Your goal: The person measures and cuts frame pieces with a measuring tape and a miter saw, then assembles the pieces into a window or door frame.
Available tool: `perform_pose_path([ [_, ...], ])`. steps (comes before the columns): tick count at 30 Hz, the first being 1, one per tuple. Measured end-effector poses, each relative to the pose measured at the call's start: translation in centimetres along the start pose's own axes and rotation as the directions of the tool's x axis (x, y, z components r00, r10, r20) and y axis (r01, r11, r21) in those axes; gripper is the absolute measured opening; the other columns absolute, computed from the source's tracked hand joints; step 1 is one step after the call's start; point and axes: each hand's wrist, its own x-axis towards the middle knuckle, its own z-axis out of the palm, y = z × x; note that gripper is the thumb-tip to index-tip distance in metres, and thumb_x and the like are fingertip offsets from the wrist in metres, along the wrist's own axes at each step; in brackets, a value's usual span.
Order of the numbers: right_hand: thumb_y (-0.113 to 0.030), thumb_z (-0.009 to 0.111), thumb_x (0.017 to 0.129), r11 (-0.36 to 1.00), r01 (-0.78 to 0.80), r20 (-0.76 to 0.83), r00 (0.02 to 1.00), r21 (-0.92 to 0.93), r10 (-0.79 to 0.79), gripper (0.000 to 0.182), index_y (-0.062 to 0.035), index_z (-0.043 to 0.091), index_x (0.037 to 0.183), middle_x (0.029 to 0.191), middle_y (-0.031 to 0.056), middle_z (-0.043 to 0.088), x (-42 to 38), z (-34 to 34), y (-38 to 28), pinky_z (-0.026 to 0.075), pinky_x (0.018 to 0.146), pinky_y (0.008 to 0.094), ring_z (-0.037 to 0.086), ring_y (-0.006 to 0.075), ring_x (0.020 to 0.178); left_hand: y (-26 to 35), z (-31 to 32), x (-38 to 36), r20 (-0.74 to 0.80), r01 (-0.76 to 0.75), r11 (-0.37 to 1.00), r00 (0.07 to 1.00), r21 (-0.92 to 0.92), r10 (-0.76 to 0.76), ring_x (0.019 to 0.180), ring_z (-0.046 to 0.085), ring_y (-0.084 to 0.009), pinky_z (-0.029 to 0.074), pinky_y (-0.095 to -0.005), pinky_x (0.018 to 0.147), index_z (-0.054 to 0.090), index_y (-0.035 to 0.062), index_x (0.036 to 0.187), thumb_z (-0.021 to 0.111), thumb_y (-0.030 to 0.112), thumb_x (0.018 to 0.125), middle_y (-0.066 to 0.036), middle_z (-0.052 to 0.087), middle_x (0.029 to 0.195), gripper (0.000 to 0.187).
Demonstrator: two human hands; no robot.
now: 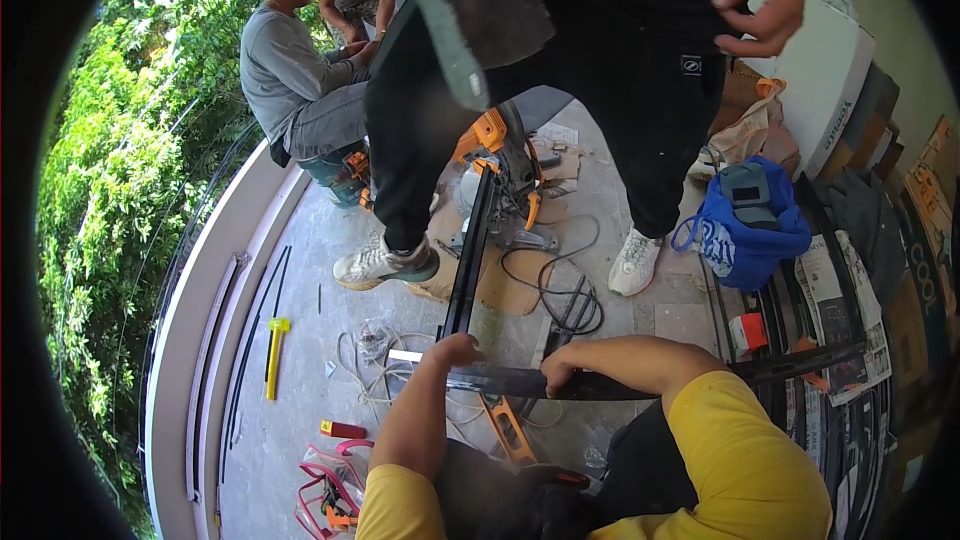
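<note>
My left hand (pixel 455 350) is closed at the corner where two black metal bars meet. One long bar (pixel 468 260) runs away from me toward an orange miter saw (pixel 490 140) on the floor. The other, a crossbar (pixel 620 386), lies sideways before me and reaches to the right. My right hand (pixel 558 368) is wrapped over this crossbar a little right of the corner, its fingertips partly hidden. Just below the crossbar lies an orange spirit level (pixel 508 430). A white strip (pixel 405 356) lies beside my left hand.
A person in black trousers (pixel 660 140) stands over the saw; another in grey (pixel 300 80) sits at left, facing a third. A black cable (pixel 590 315) coils on the floor. Nearby are a yellow-headed tool (pixel 275 360), pink-trimmed bag (pixel 335 485), blue bag (pixel 755 240) and stacked bars (pixel 830 440).
</note>
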Motion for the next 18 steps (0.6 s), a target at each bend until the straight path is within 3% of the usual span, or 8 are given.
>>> perform_pose_path([
  [4,-0.044,0.065,0.076,1.0,-0.016,-0.022,1.0,0.017,0.017,0.062,0.0031,0.058,0.116,0.117,0.0178,0.059,-0.5,0.0,-0.2,0.049,0.082,0.0398,0.06,0.0315,0.102,-1.0,0.6,0.5,-0.012,-0.026,0.999,1.0,-0.035,0.025,0.112,0.055,-0.0324,0.042,-0.0365,0.095,0.058,0.0021,0.119,0.064,0.046,0.076,-0.02,0.058,0.119,0.061],
  [7,-0.04,0.065,0.079,1.0,0.014,-0.003,1.0,-0.012,-0.014,0.06,0.0037,0.055,0.119,0.114,0.0169,0.059,-0.5,-0.1,-0.3,0.052,0.075,0.0422,0.061,0.0314,0.097,-1.0,0.6,0.7,-0.012,-0.025,0.999,1.0,0.028,0.025,0.111,0.055,-0.0328,0.042,-0.0368,0.095,0.058,0.0015,0.118,0.064,0.046,0.076,-0.02,0.058,0.119,0.061],
  [18,-0.041,0.065,0.078,1.0,0.017,-0.026,1.0,-0.018,-0.018,0.061,0.0041,0.056,0.118,0.113,0.0175,0.061,-0.6,-0.1,-0.2,0.051,0.074,0.041,0.062,0.0319,0.095,0.1,0.1,-0.4,-0.007,-0.02,1.0,1.0,-0.019,0.02,0.112,0.054,-0.0332,0.041,-0.0368,0.096,0.059,-0.0019,0.115,0.064,0.046,0.075,-0.021,0.058,0.118,0.063],
])
